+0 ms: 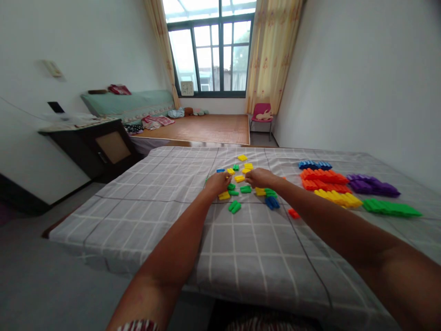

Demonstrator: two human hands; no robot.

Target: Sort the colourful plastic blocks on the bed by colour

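From where I stand, the two hands work close together over the checked sheet, with loose pegs lying between and around them, presumably so either hand can get at them. The left hand sits low, just beside a yellow pair; its grip is narrow, fingers bent in, though I can't tell whether anything is held. The right hand is much the same, fingertips drawn close beside the middle yellow pair, and again I can't make out a hold. Off to the right, packed side by side, lie the blue row, orange rows, purple row, yellow row and green row, set apart, I'd judge, so the colours don't mix.
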